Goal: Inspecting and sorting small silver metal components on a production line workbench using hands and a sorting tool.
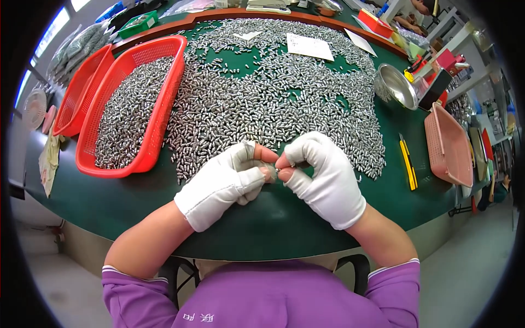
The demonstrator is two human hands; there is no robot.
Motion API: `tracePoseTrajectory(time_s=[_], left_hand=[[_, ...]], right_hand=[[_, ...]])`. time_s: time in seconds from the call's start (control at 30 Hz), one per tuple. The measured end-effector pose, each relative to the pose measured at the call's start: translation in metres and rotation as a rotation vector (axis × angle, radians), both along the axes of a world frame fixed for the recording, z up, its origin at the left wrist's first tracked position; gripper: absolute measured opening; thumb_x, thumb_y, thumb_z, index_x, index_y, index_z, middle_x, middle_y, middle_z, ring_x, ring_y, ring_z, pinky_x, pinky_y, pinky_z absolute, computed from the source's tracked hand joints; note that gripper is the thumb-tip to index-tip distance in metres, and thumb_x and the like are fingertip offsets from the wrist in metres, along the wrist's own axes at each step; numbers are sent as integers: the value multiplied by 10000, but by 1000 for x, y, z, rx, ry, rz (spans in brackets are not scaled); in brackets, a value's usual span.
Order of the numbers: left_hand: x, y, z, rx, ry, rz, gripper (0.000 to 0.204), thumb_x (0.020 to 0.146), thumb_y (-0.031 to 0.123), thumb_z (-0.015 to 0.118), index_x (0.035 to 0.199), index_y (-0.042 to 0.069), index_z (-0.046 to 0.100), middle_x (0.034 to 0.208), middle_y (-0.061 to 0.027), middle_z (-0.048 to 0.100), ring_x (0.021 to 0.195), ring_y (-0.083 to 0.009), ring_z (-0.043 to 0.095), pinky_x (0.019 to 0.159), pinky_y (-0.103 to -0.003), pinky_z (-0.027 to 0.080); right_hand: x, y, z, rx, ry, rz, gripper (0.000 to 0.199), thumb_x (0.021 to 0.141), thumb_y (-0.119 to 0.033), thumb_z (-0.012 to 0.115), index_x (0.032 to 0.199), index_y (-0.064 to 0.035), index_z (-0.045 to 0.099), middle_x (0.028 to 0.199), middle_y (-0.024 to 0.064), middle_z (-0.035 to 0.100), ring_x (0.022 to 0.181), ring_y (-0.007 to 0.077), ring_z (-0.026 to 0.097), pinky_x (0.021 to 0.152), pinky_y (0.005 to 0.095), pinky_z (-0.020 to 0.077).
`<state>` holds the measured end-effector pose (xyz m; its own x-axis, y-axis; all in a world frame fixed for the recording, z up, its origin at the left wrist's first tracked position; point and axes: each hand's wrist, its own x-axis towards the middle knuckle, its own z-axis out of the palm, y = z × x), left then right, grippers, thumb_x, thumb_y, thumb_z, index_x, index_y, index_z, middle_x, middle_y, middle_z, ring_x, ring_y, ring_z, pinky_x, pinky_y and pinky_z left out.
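My left hand and my right hand both wear white gloves with the fingertips cut off. They meet just above the near edge of the green table. Bare thumbs and forefingers of both hands pinch a small silver metal piece between them. Right behind my hands lies a wide heap of small silver metal pieces that covers the middle of the table.
A red mesh basket full of the same pieces sits at the left, with an empty red basket beside it. At the right are a steel bowl, a yellow utility knife and a pink basket. White papers lie on the heap.
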<state>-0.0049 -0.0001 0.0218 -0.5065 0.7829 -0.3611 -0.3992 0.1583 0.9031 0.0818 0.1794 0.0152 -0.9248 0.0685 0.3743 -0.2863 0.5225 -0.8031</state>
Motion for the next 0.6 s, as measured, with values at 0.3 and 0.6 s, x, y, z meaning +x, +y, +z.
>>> tracePoseTrajectory(time_s=[0.3,0.6], left_hand=[[0,-1,-5,46,-77,-56,212,910,187,627,1050,49,545,872,-25,605,632,-54,464,551,-196,365],[5,0,-9,151,-176,13,190,905,214,669,984,87,552,861,-47,603,574,-57,401,504,-192,277]], right_hand=[[4,0,0,-124,-82,12,157,724,-41,760,856,-50,678,810,93,616,764,233,618,703,321,507],[-3,8,-4,153,223,123,227,649,-59,758,859,-86,676,753,74,617,660,283,607,575,376,497]])
